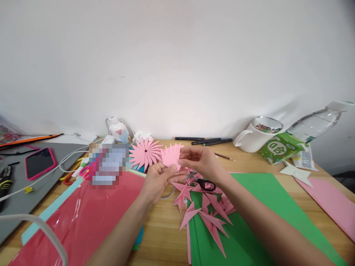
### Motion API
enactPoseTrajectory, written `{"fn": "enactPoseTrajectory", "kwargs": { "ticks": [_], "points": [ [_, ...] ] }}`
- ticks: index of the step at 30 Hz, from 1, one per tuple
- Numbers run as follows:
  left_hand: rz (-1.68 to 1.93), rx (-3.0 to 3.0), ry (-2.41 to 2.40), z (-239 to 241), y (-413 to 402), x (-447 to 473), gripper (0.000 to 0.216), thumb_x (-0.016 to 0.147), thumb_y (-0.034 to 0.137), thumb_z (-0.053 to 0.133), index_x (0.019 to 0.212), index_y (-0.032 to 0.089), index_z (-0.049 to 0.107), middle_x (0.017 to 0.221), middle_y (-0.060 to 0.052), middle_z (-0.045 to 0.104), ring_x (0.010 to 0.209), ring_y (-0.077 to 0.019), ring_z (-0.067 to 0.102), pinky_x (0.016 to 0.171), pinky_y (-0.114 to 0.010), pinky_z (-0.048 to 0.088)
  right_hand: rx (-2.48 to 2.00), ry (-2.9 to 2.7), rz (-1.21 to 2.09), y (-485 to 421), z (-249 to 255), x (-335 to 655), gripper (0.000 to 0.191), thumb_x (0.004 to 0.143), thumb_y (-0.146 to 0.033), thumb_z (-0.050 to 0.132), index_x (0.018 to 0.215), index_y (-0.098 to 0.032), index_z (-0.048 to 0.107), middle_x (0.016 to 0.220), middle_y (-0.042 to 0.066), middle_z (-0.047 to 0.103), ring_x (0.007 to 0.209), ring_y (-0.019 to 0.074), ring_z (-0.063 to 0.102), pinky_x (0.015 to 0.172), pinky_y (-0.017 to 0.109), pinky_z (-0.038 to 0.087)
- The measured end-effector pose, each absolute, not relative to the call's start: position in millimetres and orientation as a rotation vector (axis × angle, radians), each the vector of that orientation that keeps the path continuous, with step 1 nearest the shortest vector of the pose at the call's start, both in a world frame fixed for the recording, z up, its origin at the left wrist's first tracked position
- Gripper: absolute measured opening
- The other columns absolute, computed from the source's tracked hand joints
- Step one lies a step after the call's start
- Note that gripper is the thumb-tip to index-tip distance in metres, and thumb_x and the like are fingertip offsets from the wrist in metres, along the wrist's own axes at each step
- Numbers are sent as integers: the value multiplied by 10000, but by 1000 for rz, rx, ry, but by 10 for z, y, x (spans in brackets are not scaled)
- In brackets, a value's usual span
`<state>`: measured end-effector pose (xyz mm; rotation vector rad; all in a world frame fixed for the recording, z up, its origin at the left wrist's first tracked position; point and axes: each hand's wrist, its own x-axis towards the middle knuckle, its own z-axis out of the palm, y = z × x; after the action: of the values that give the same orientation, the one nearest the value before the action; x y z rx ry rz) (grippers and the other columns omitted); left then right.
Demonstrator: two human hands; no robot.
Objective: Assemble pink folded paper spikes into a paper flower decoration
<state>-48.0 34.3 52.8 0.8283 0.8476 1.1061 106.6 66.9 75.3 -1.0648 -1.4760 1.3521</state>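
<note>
Between my two hands is a fan of joined pink folded-paper pieces (169, 156), its points facing up. My left hand (158, 181) is closed on its lower edge, thumb in front. My right hand (199, 159) pinches its right side with thumb and fingertips. Just behind and to the left rests a round pink paper pinwheel (146, 151) with many points. Below my right hand several loose pink folded pieces (212, 218) lie in a heap. Black-handled scissors (206, 184) lie on top of them, their blades partly hidden.
Green paper sheets (257, 199) lie under the heap, red paper (111, 210) to the left. Markers (210, 142) and a pencil (223, 156) lie near the wall. At right stand a white mug (252, 136), a green packet (279, 147) and a tilted bottle (316, 122). A phone (40, 163) lies left.
</note>
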Motion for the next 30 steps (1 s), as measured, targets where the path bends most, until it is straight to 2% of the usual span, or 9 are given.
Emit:
{"fn": "enactPoseTrajectory", "kwargs": {
  "ticks": [5, 8, 13, 20, 30],
  "points": [
    [1124, 830, 846, 513, 355, -498, 178, 690, 240, 710, 716, 112, 589, 743, -78, 716, 785, -252, 690, 734, -363, 560, -1014, -1540, 1310, 655, 749, 1072, 435, 602, -174, 706, 1018, -152, 577, 811, 36, 642, 707, 135, 608, 650, 278, 512],
    [1117, 842, 839, 539, 352, -504, 192, 700, 234, 702, 809, 119, 593, 777, -79, 720, 787, -249, 689, 732, -380, 562, -979, -1549, 1262, 658, 708, 1060, 349, 619, -186, 709, 937, -160, 567, 810, 30, 636, 712, 129, 610, 653, 265, 511],
    [1126, 818, 800, 578, 348, -489, 188, 718, 243, 685, 822, 114, 596, 787, -71, 717, 794, -244, 687, 761, -409, 556, -965, -1634, 1219, 676, 667, 1057, 190, 640, -234, 714, 789, -139, 645, 744, 37, 662, 676, 133, 598, 635, 262, 492],
    [1088, 823, 715, 575, 350, -485, 233, 752, 289, 652, 873, 92, 619, 852, -97, 710, 842, -259, 676, 807, -436, 539, -970, -1662, 1121, 678, 656, 1069, 140, 641, -229, 712, 759, -155, 699, 760, 45, 695, 683, 152, 613, 647, 270, 489],
    [1110, 824, 726, 565, 343, -488, 212, 739, 297, 664, 813, 103, 622, 788, -86, 709, 848, -255, 676, 814, -446, 534, -877, -1740, 950, 658, 634, 1043, 80, 697, -194, 680, 767, -169, 708, 802, 56, 700, 753, 161, 629, 710, 280, 481]
  ]
}}
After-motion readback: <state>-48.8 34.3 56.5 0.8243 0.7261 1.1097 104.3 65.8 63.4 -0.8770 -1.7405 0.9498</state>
